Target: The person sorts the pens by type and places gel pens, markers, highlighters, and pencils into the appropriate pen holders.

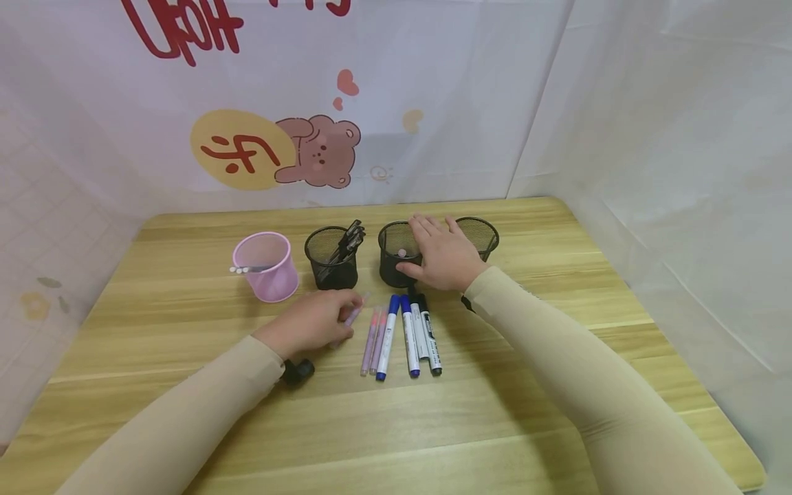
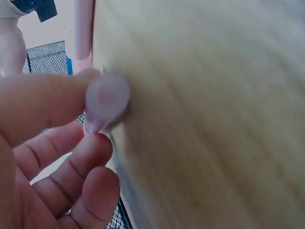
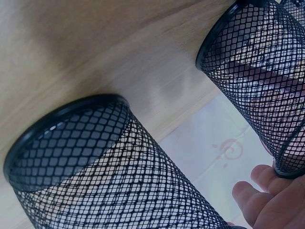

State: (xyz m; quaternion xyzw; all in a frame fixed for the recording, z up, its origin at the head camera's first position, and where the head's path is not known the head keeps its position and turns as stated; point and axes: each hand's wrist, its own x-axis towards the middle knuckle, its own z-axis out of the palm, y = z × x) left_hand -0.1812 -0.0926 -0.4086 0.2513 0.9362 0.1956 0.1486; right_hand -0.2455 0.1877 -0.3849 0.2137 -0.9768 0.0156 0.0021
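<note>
In the head view, my left hand (image 1: 315, 320) pinches a slim pale purple pen (image 1: 353, 317) between thumb and fingers, low over the table. The left wrist view shows the round end (image 2: 108, 98) of that pen close up, with the other fingers curled loosely below. Straight fingers of my right hand (image 1: 447, 256) lie over the right side of a black mesh pen holder (image 1: 393, 269), thumb by its front. A purple pen (image 3: 267, 76) shows through this holder's mesh in the right wrist view. Beside my left hand lie two more pale purple pens (image 1: 370, 342).
Two blue-capped white markers (image 1: 388, 337) and two black-and-white markers (image 1: 431, 337) lie mid-table. Left of them stand a pink cup (image 1: 276, 280) with white-ended pens and a mesh holder (image 1: 334, 276) with black pens. Another mesh holder (image 1: 485, 234) is partly behind my right hand.
</note>
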